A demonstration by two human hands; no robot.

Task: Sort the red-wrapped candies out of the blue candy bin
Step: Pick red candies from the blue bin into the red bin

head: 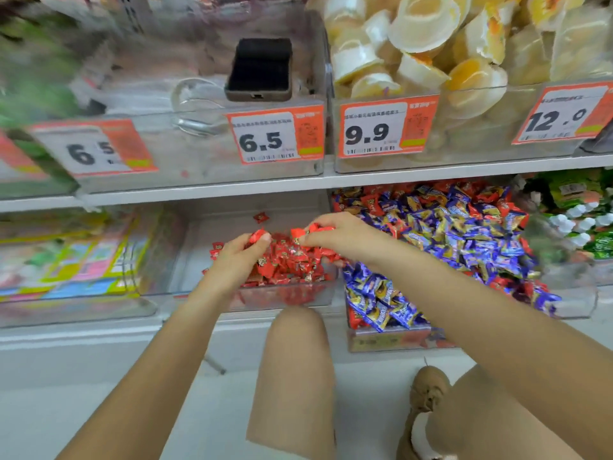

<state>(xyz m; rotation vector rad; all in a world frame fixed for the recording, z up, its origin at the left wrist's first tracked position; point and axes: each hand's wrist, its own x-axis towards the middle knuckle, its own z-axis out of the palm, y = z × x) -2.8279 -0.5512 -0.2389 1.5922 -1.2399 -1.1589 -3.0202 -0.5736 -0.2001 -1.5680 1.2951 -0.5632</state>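
- The clear plastic bin of red-wrapped candies (285, 270) has bare floor along its left and back walls, room for a hand.
- The white shelf board (205, 190) hangs low over both bins.
- The heaped clear bin of blue-wrapped candies (441, 247) crowds the right wall.

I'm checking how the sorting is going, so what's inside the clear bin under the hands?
The clear bin holds a pile of red candies toward its front right, with one stray candy near the back. Both hands cover part of the pile, each gripping red candies.
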